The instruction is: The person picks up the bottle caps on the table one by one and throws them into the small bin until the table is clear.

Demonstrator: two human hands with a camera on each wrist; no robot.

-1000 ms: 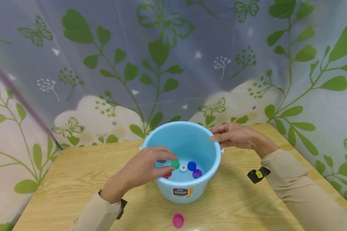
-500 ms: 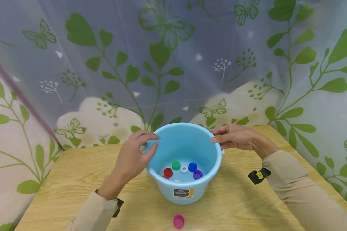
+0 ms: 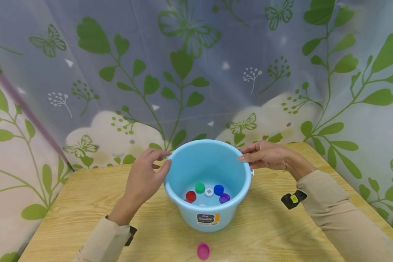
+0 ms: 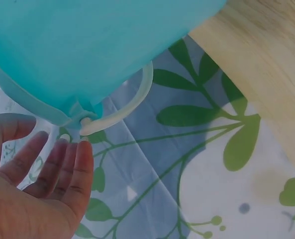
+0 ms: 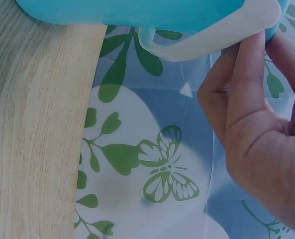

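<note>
A light blue bucket (image 3: 205, 215) stands upright on the table, with several round plastic caps on its floor. They include a green cap (image 3: 200, 187), a red cap (image 3: 190, 197), a blue cap (image 3: 218, 189), a purple cap (image 3: 224, 198) and a white cap (image 3: 209, 191). My right hand (image 3: 265, 155) pinches the right rim, thumb on the inner side and fingers outside. At the left rim is my left hand (image 3: 147, 174), its thumb and fingers parted and loosely bent. In the left wrist view these fingertips (image 4: 84, 149) lie right beside the white handle (image 4: 120, 113).
A pink cap (image 3: 203, 251) lies on the wooden table (image 3: 95, 203) in front of the bucket. Behind the table hangs a curtain (image 3: 196, 91) printed with leaves and butterflies. Each wrist carries a black device (image 3: 293, 199) on a strap.
My left hand has come up out of the bucket and moved left to its rim, uncovering the red cap. The right hand stays on the right rim.
</note>
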